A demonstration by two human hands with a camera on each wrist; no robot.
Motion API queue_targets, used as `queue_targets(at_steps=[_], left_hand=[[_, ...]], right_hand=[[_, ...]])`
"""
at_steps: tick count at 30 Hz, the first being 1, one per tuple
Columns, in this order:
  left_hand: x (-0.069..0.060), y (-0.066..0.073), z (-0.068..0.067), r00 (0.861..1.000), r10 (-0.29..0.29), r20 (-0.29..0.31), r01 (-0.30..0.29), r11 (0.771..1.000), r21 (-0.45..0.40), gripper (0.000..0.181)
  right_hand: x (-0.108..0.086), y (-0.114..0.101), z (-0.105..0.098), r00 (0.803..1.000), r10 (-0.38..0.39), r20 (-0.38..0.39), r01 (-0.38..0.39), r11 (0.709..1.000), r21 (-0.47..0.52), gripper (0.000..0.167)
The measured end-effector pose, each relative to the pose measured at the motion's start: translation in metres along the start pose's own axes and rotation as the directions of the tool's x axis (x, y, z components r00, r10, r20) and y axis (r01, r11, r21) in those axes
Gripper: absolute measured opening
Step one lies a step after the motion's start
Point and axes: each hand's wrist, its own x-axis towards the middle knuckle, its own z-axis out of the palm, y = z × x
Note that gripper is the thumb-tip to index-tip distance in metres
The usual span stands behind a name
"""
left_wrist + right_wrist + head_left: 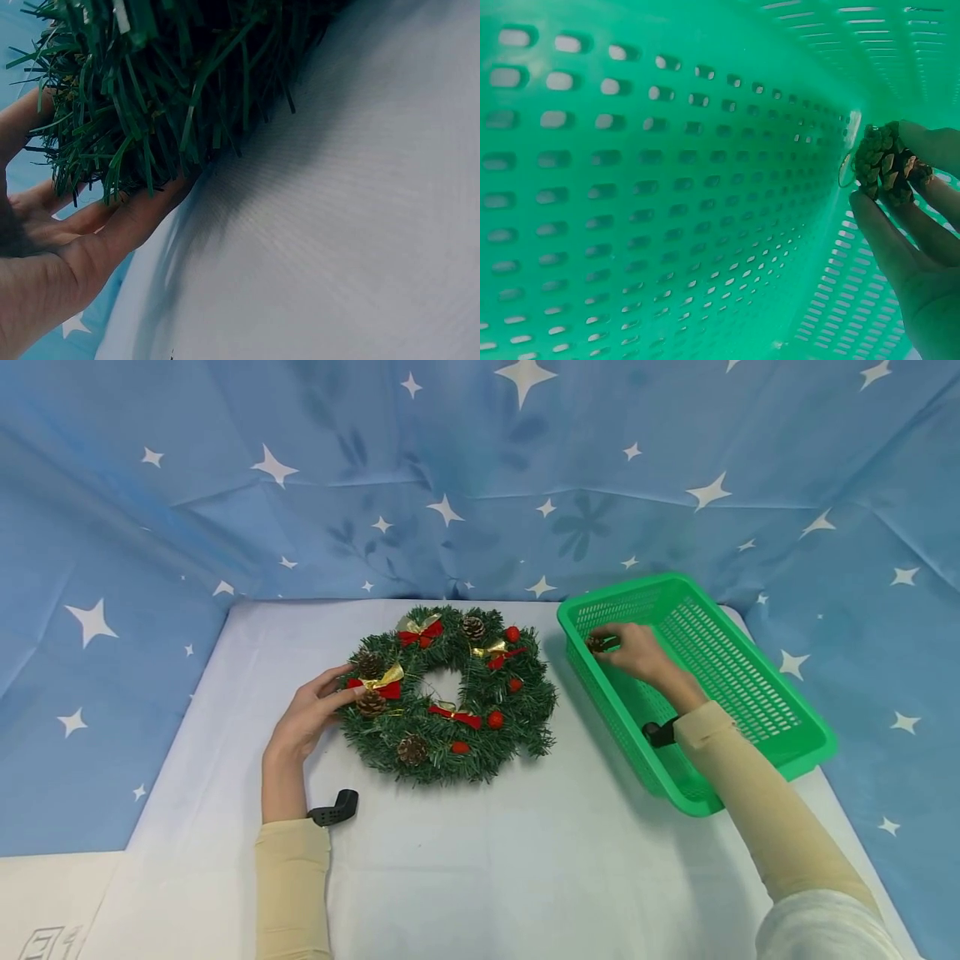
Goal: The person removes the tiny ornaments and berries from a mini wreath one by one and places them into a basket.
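A green wreath [450,760] with red bows, gold ribbons, pine cones and red berries lies on the white table. The left hand [306,718] grips its left edge, thumb on top near a gold and red bow [384,685]; in the left wrist view, fingers of the left hand [82,232] curl under the green tinsel [172,90]. Inside the green basket [738,668], near its left wall, the right hand [637,656] pinches a brown pine cone [597,644]. The right wrist view shows the pine cone [889,165] between the thumb and fingers of the right hand [922,217].
The basket stands on the right of the table, slightly turned. A blue cloth [480,527] with white stars hangs behind and at both sides. Each wrist carries a black camera mount. White table surface [480,860] lies in front of the wreath.
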Motion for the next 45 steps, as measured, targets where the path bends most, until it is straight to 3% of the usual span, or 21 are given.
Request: queue_targets(at_steps=[23, 45], left_hand=[[0.004, 0.003, 0.008, 1.0, 0.009, -0.002, -0.009, 1.0, -0.026, 0.073], [0.002, -0.003, 0.0, 1.0, 0.002, -0.014, -0.002, 1.0, -0.001, 0.074]], right_hand=[[-0.006, 0.006, 0.001, 1.0, 0.004, 0.013, -0.004, 1.0, 0.002, 0.041], [-0.012, -0.001, -0.008, 1.0, 0.02, 0.005, -0.02, 1.0, -0.017, 0.046]])
